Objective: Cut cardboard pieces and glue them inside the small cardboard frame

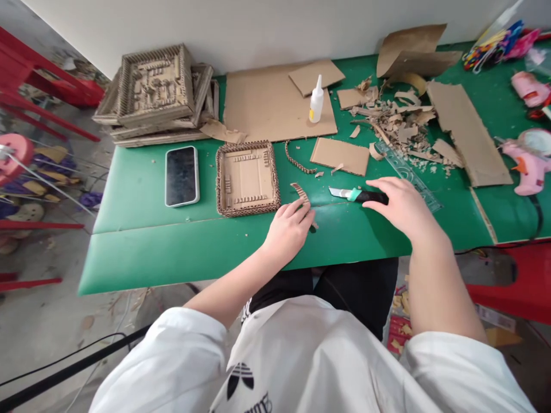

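My left hand [289, 229] is closed on a short, curved strip of corrugated cardboard [302, 194], whose ribbed end sticks out past the fingertips. A utility knife [353, 194] with a black and mint handle has its blade bared and pointing left. Thumb and fingers of my right hand [402, 206] sit around the rear of its handle. Left of my left hand is a square cardboard tray [248, 179] with a ribbed rim and ribbed strips inside. A thin ribbed cardboard strip [300, 159] curls beside it, near a small cardboard rectangle [340, 155].
A white glue bottle [316, 104] stands on a large cardboard sheet [258, 109]. Stacked cardboard frames [157, 92] and a phone [182, 176] are at the left. Cardboard scraps [404, 123], a clear ruler [407, 172] and a pink glue gun [528, 166] lie right.
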Available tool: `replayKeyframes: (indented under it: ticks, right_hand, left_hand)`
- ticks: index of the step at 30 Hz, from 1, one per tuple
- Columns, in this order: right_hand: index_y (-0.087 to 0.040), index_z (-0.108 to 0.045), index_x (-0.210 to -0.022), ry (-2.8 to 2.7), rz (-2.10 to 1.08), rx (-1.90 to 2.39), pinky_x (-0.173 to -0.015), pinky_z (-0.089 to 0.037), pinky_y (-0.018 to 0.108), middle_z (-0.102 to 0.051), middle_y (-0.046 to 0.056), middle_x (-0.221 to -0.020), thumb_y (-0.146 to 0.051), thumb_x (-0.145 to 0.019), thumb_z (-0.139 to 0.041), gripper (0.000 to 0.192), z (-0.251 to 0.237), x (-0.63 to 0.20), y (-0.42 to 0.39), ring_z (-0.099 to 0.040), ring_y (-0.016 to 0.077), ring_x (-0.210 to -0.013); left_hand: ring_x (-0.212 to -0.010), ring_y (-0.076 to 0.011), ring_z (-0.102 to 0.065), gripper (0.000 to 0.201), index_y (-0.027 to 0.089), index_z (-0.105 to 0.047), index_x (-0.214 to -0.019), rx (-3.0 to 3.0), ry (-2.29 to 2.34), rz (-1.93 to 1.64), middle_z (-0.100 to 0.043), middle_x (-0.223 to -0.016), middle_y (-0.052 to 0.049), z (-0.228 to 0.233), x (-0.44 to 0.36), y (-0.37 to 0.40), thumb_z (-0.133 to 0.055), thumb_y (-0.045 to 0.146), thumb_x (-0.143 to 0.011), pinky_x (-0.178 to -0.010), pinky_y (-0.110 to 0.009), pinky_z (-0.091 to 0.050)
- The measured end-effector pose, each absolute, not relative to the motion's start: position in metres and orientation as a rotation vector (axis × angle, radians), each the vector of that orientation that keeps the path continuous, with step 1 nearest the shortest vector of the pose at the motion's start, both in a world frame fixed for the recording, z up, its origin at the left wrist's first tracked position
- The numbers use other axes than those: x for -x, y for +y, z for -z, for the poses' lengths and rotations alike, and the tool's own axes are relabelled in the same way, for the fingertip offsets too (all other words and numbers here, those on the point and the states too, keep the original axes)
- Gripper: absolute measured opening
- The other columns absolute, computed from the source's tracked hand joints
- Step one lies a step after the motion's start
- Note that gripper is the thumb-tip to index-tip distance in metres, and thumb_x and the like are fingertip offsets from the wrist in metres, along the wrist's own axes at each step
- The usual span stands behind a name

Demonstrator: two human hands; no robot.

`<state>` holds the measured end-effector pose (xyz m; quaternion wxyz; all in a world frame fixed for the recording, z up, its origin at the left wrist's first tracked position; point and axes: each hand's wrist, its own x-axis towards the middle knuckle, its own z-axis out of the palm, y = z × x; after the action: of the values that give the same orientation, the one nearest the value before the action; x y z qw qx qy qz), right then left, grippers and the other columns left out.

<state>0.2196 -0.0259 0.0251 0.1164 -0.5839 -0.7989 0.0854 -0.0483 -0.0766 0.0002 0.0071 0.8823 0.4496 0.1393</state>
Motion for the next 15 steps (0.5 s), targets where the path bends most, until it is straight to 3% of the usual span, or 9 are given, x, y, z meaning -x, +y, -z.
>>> replayKeyframes:
  ticks: [3,7,12,15]
  right_hand:
    - [-0.017,-0.06,-0.113,-2.431,-0.152,1.733,-0.083,-0.046,0.041,-0.062,0.012,-0.107,-0.036,-0.086,-0.05,0.034,-0.019,-0.22,-0.033,-0.055,0.028,-0.1]
    - [-0.016,-0.058,-0.113,-2.395,-0.142,1.78,-0.075,-0.046,0.037,-0.061,0.013,-0.107,-0.038,-0.089,-0.043,0.036,-0.025,-0.21,-0.039,-0.057,0.0268,-0.095]
    - [-0.016,-0.054,-0.114,-2.27,-0.449,1.778,-0.07,-0.045,0.032,-0.061,0.012,-0.105,-0.042,-0.091,-0.035,0.04,-0.04,-0.194,-0.042,-0.06,0.0234,-0.09]
    - [-0.018,-0.057,-0.107,-2.264,-0.654,1.729,-0.066,-0.043,0.029,-0.064,0.009,-0.095,-0.041,-0.093,-0.032,0.036,-0.044,-0.184,-0.042,-0.061,0.0193,-0.08]
  left_hand:
    - [-0.134,-0.0246,-0.037,0.048,0.006,-0.045,-0.13,-2.714,1.324,-0.261,-0.048,-0.138,-0.013,-0.004,0.055,-0.082,-0.039,0.009,-0.083,-0.106,-0.041,-0.036]
    - [-0.137,-0.0229,-0.031,0.042,0.007,-0.047,-0.128,-2.724,1.249,-0.154,-0.04,-0.144,-0.012,-0.008,0.06,-0.079,-0.033,0.016,-0.089,-0.112,-0.042,-0.029]
    - [-0.136,-0.027,-0.032,0.054,0.008,-0.044,-0.133,-2.753,1.27,-0.199,-0.038,-0.144,-0.016,-0.009,0.052,-0.065,-0.035,0.044,-0.093,-0.11,-0.045,-0.032]
    - [-0.135,-0.0281,-0.034,0.055,0.01,-0.047,-0.13,-2.735,1.302,-0.281,-0.04,-0.142,-0.017,-0.015,0.054,-0.053,-0.037,0.048,-0.091,-0.108,-0.045,-0.034]
